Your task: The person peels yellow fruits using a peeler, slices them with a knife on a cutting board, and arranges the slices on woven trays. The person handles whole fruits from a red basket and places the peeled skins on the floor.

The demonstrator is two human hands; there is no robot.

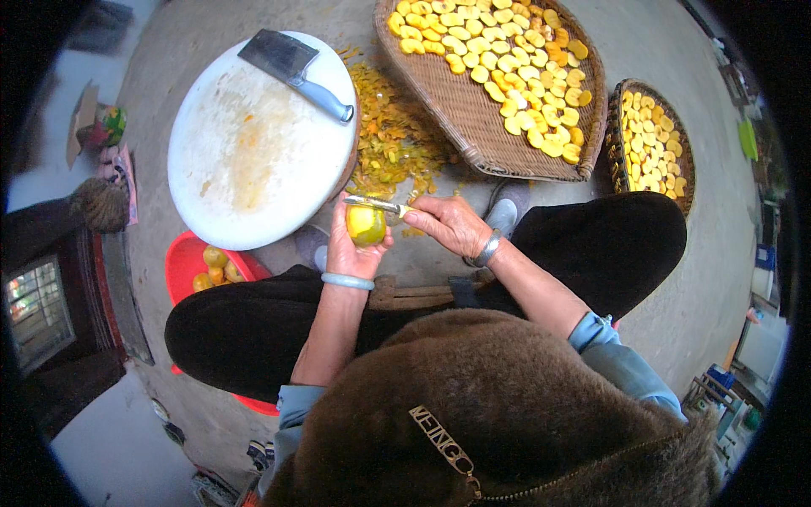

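In my left hand [358, 244] sits a round yellow-green fruit [366, 227], partly peeled, bright yellow at its upper left and greener at the lower right. My right hand [451, 223] grips the handle of a peeler [374, 203], whose metal blade lies across the top of the fruit. Beyond the left hand is a round white chopping board [253, 171] with yellowish stains. A cleaver [291, 70] with a grey-blue handle rests on its far part. Many fruit peelings [396, 139] lie on the floor between the board and a large woven basket [443, 104] of yellow fruit slices [532, 76].
A smaller woven basket [690, 171] of yellow slices stands at the right. Beside my left knee, a red basin [177, 260] holds several whole fruits [215, 256]. My shoes [504, 212] are on the concrete floor, close to the board and the large basket.
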